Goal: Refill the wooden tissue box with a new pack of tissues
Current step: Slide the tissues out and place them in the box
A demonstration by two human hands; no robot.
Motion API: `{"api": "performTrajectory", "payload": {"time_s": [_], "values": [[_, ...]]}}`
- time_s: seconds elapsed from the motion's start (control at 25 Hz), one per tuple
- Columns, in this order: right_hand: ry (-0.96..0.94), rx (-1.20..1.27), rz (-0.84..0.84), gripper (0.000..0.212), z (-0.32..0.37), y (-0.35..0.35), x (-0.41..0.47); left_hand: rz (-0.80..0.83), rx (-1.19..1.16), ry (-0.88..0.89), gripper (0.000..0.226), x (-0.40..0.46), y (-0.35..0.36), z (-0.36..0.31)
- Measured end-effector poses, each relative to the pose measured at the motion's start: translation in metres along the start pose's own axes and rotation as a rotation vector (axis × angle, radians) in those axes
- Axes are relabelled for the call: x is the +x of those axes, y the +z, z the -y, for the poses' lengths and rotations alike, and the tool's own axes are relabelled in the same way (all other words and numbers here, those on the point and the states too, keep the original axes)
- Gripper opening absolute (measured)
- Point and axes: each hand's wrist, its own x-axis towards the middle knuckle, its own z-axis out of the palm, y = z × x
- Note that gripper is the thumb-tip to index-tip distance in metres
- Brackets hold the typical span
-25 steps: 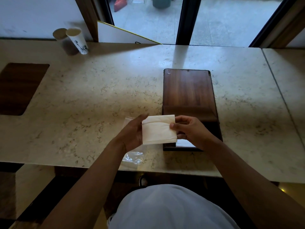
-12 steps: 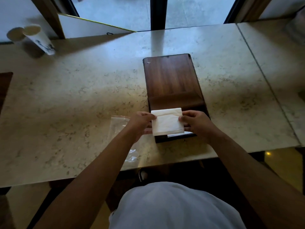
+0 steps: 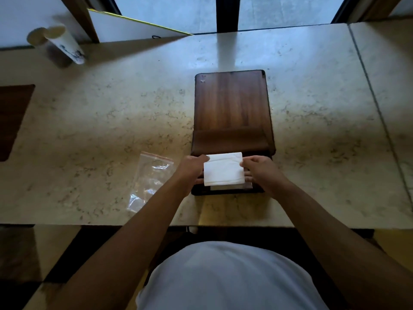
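The surface [image 3: 111, 121] is carrying a wooden box [image 3: 232, 108] lying flat near its middle, the lid slid back and the near end standing open. A clear bag [image 3: 152, 177] is lying empty just left of the box's near end. Two cups [image 3: 60, 44] are standing well off to the far left of the box. Over the box's open near end, the tissues [image 3: 223, 170] are being held as a white stack: the left hand [image 3: 192, 170] is gripping their left edge, the right hand [image 3: 260, 173] their right edge.
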Motion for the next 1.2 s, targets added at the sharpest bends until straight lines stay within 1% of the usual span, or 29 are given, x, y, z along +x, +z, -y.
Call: {"api": "performTrajectory", "payload": {"time_s": [0.12, 0.24, 0.28, 0.36, 0.44, 0.52, 0.6, 0.64, 0.76, 0.8, 0.88, 1.0, 1.08, 1.2], "values": [[0.002, -0.074, -0.009, 0.008, -0.004, -0.004, 0.003, -0.04, -0.024, -0.014, 0.035, 0.004, 0.012, 0.005], [-0.015, -0.174, -0.039, 0.011, -0.008, -0.007, 0.004, -0.034, -0.002, -0.046, 0.045, 0.008, 0.021, 0.011], [-0.025, -0.192, -0.046, 0.015, -0.008, -0.008, 0.005, -0.021, -0.001, -0.049, 0.047, 0.009, 0.023, 0.012], [-0.039, -0.217, -0.063, 0.034, -0.011, -0.009, 0.008, 0.007, -0.011, -0.05, 0.051, 0.014, 0.024, 0.013], [-0.041, -0.233, -0.07, 0.042, -0.012, -0.009, 0.009, 0.022, -0.023, -0.059, 0.056, 0.017, 0.026, 0.013], [-0.026, -0.231, -0.076, 0.04, -0.014, -0.01, 0.01, 0.022, -0.034, -0.072, 0.061, 0.021, 0.028, 0.012], [-0.009, -0.216, -0.088, 0.031, -0.015, -0.01, 0.011, 0.026, -0.039, -0.081, 0.063, 0.026, 0.029, 0.014], [0.0, -0.207, -0.092, 0.029, -0.015, -0.009, 0.011, 0.019, -0.034, -0.083, 0.062, 0.028, 0.029, 0.015], [0.014, -0.196, -0.088, 0.038, -0.016, -0.009, 0.013, -0.016, 0.021, -0.066, 0.051, 0.031, 0.028, 0.016], [0.018, -0.19, -0.087, 0.035, -0.017, -0.009, 0.015, -0.022, 0.046, -0.059, 0.048, 0.032, 0.028, 0.017], [0.037, -0.172, -0.077, 0.018, -0.016, -0.01, 0.015, -0.027, 0.081, -0.053, 0.043, 0.033, 0.029, 0.016], [0.035, -0.166, -0.078, 0.01, -0.015, -0.012, 0.015, -0.044, 0.107, -0.038, 0.032, 0.033, 0.031, 0.016], [0.017, -0.184, -0.089, 0.015, -0.016, -0.015, 0.016, -0.057, 0.113, -0.021, 0.027, 0.034, 0.031, 0.017], [-0.043, -0.252, -0.074, 0.027, -0.012, -0.018, 0.013, -0.081, 0.12, 0.02, 0.032, 0.034, 0.03, 0.015]]}}
